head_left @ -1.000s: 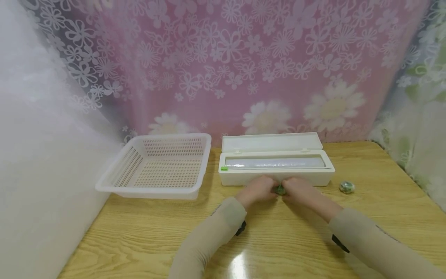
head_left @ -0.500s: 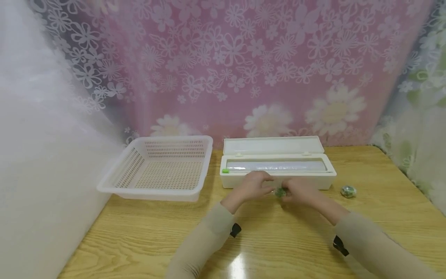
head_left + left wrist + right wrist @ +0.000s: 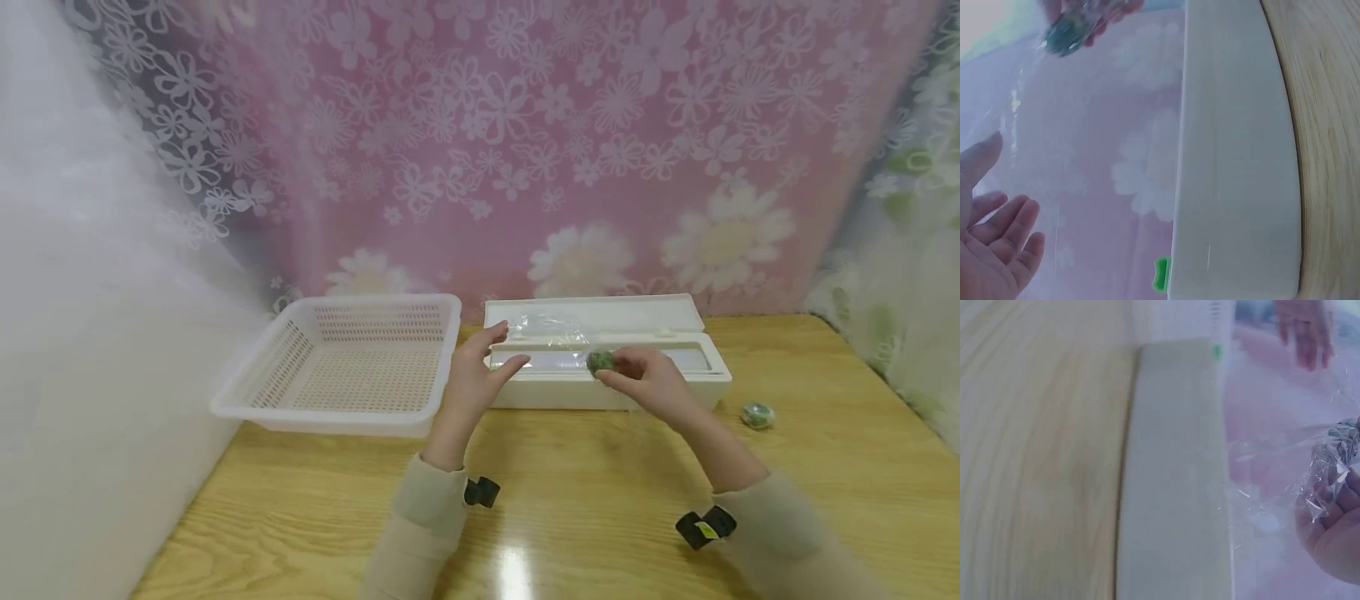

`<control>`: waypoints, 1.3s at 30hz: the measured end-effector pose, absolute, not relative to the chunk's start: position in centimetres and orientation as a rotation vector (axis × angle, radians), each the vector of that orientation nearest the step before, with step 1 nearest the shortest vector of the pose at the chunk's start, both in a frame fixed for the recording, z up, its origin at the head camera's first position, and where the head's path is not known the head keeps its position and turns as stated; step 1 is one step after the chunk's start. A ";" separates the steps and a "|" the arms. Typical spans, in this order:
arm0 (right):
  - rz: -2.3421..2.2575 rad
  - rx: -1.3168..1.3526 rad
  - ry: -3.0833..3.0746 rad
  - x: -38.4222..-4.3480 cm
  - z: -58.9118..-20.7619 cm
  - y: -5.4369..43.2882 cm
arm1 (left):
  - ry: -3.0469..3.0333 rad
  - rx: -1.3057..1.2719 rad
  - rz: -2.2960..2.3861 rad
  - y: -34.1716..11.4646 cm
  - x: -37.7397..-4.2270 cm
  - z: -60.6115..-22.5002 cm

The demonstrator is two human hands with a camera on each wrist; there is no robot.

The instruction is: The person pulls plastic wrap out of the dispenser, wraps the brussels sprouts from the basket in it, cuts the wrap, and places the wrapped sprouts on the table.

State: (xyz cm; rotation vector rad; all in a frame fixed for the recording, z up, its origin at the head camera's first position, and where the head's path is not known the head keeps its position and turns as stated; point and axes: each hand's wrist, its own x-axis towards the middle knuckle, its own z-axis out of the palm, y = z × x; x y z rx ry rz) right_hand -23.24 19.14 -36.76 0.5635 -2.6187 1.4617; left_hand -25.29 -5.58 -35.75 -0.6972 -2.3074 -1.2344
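Observation:
In the head view my right hand (image 3: pixel 651 382) pinches a small round green bundle (image 3: pixel 600 362) in front of the plastic wrap box (image 3: pixel 607 395). Clear plastic wrap (image 3: pixel 558 328) trails from the bundle toward the left; its crumpled folds (image 3: pixel 1329 487) catch the light in the right wrist view. My left hand (image 3: pixel 474 382) is raised at the left end of the box, thumb and fingers spread apart. The left wrist view shows those fingers (image 3: pixel 1016 231) loosely bent with nothing between them, beside the sheer film.
A white slotted plastic basket (image 3: pixel 330 414) stands left of the box. To the right lies another small green wrapped bundle (image 3: pixel 757 415) on the wooden table (image 3: pixel 600 517). The box lid (image 3: pixel 645 312) stands open at the back, and a green slider (image 3: pixel 1160 275) sits on the box edge.
Both hands have risen from in front of the box, the right one lifting the green bundle. My left hand has moved away to the left and spread its fingers, with film stretching out between the hands.

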 end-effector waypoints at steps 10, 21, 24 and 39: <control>2.061 0.539 -2.220 -22.9 -34.9 16.2 | -2.223 -0.817 -1.810 -2.3 -23.6 -33.6; 2.238 0.771 -2.033 -22.8 -35.0 15.7 | -1.995 -0.855 -2.209 -1.4 -24.5 -35.0; 2.272 0.801 -1.999 -22.8 -34.9 15.6 | -1.978 -0.840 -2.219 -1.5 -24.5 -35.4; 2.321 0.923 -1.962 -22.3 -35.0 15.3 | -1.929 -0.844 -2.342 -1.6 -24.3 -35.7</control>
